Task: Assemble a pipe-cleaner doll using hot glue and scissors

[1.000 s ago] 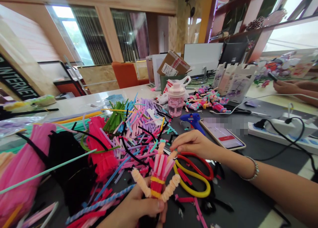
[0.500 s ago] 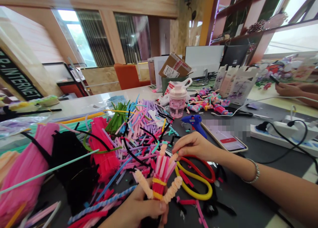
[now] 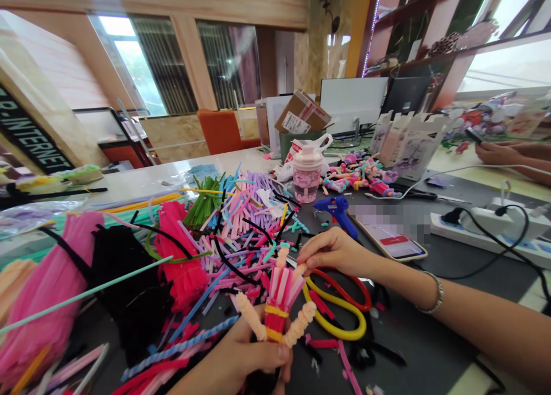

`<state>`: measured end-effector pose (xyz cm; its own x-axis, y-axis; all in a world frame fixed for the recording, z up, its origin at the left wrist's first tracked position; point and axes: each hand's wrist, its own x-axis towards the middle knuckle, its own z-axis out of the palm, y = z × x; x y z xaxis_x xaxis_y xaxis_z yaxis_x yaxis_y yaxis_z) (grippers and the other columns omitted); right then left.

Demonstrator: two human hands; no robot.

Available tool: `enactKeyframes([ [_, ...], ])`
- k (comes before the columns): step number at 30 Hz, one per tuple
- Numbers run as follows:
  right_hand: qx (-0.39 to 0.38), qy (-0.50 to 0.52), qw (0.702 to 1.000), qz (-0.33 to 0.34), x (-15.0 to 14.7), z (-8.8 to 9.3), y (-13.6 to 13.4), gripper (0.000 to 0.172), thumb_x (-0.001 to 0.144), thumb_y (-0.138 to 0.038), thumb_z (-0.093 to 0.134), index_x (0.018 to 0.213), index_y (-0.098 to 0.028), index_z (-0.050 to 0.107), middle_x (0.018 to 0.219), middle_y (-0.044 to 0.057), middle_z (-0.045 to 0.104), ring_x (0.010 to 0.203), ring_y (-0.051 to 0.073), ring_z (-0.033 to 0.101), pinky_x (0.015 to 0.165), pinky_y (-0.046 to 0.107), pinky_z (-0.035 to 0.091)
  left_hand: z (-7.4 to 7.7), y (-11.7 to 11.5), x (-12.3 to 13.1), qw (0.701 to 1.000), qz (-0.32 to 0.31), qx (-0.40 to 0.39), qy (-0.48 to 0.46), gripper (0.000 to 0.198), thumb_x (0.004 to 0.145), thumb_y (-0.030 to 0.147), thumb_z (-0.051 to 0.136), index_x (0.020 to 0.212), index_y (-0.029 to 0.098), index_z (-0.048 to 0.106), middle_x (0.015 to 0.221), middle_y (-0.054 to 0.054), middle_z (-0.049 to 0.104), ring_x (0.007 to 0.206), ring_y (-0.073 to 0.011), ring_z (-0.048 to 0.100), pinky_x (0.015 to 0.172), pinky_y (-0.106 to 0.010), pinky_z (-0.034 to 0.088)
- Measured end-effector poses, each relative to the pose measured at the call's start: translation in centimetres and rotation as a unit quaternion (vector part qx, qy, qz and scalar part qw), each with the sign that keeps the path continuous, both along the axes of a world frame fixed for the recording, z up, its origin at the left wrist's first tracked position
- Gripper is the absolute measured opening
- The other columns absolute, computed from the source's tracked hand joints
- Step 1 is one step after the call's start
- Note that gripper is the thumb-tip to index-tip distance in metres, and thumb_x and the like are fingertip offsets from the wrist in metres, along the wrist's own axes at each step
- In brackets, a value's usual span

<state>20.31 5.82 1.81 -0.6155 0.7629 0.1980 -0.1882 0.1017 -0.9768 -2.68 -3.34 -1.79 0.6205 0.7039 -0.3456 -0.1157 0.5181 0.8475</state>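
Clenching the pipe-cleaner figure [image 3: 275,306], left hand [image 3: 241,360] should hold steady while right hand [image 3: 331,251], at 1 o'clock, pinches its tip

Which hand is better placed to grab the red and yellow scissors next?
Probably the right hand: it is right beside the scissors and only pinches the top of the pipe-cleaner figure, while the left hand grips its base.
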Motion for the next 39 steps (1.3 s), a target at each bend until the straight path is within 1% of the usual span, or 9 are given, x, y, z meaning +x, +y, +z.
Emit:
enactKeyframes([
  [4,0.015,0.013,1.000,-0.004,0.0,0.3,-0.2,0.011,0.067,-0.020,0.079,0.078,-0.018,0.077,0.073,0.003,0.075,0.063,0.010,0.069,0.061,0.017,0.056,-0.4,0.2,0.1,1.000,0.007,0.001,0.012,0.034,0.061,0.034,0.071,0.082,0.016,0.050,0.055,0.002,0.059,0.039,-0.0095,0.052,0.040,-0.019,0.037],
  [7,0.022,0.011,1.000,-0.005,-0.1,0.4,-0.3,0.011,0.067,-0.020,0.078,0.078,-0.018,0.077,0.073,0.003,0.074,0.063,0.011,0.069,0.062,0.018,0.056,-0.7,0.2,0.0,1.000,0.009,0.005,0.014,0.037,0.061,0.035,0.071,0.084,0.016,0.051,0.056,0.001,0.060,0.041,-0.0098,0.053,0.042,-0.020,0.040],
  [14,0.035,-0.005,0.999,-0.008,0.1,0.2,-0.1,0.013,0.066,-0.023,0.079,0.077,-0.016,0.076,0.073,0.003,0.074,0.063,0.011,0.069,0.061,0.019,0.056,-1.1,0.2,-0.1,1.000,-0.007,0.005,0.025,0.035,0.063,0.036,0.070,0.083,0.016,0.050,0.054,0.003,0.057,0.040,-0.0095,0.052,0.040,-0.018,0.036],
  [20,0.115,-0.046,0.992,-0.012,0.5,0.6,-0.1,0.012,0.070,-0.023,0.077,0.079,-0.016,0.076,0.073,0.004,0.074,0.064,0.011,0.068,0.063,0.021,0.056,-0.5,0.1,0.1,1.000,-0.003,0.006,0.027,0.039,0.059,0.038,0.071,0.082,0.016,0.048,0.055,0.002,0.059,0.042,-0.0102,0.054,0.043,-0.019,0.038],
  [23,0.131,-0.047,0.990,-0.012,0.6,0.9,-0.2,0.011,0.071,-0.022,0.076,0.080,-0.017,0.076,0.072,0.004,0.074,0.063,0.011,0.068,0.062,0.021,0.055,-0.1,0.0,0.1,0.999,-0.001,0.012,0.037,0.041,0.057,0.038,0.072,0.082,0.017,0.047,0.053,0.002,0.060,0.041,-0.0096,0.053,0.042,-0.018,0.037],
  [28,0.122,-0.050,0.991,-0.012,0.6,1.0,-0.3,0.012,0.070,-0.023,0.076,0.079,-0.016,0.076,0.070,0.004,0.073,0.061,0.011,0.068,0.061,0.021,0.055,0.2,0.1,0.3,1.000,-0.005,0.005,0.025,0.041,0.056,0.036,0.072,0.082,0.017,0.046,0.052,0.001,0.060,0.038,-0.0090,0.052,0.040,-0.017,0.034],
  [33,0.084,-0.071,0.993,-0.036,0.5,1.0,-0.3,0.018,0.068,-0.029,0.077,0.081,-0.015,0.076,0.074,0.004,0.073,0.063,0.011,0.066,0.060,0.020,0.053,1.4,-0.3,0.6,1.000,0.007,-0.010,-0.007,0.029,0.061,0.032,0.069,0.073,0.015,0.050,0.053,0.001,0.058,0.035,-0.0070,0.048,0.035,-0.016,0.031],
  [36,0.051,-0.055,0.995,-0.058,0.4,0.8,-0.2,0.032,0.067,-0.032,0.078,0.095,-0.016,0.074,0.081,0.004,0.073,0.068,0.010,0.065,0.060,0.019,0.050,1.8,-0.4,0.7,1.000,0.002,-0.009,-0.014,0.026,0.063,0.033,0.068,0.067,0.013,0.052,0.046,0.002,0.052,0.034,-0.0073,0.048,0.035,-0.016,0.033],
  [39,0.031,-0.026,0.998,-0.049,0.4,0.5,0.1,0.040,0.069,-0.036,0.077,0.103,-0.016,0.070,0.086,0.005,0.073,0.075,0.011,0.066,0.065,0.020,0.051,1.3,-0.2,0.6,1.000,0.003,-0.001,-0.024,0.028,0.064,0.034,0.068,0.071,0.014,0.051,0.048,0.002,0.054,0.033,-0.0069,0.047,0.035,-0.016,0.034],
])
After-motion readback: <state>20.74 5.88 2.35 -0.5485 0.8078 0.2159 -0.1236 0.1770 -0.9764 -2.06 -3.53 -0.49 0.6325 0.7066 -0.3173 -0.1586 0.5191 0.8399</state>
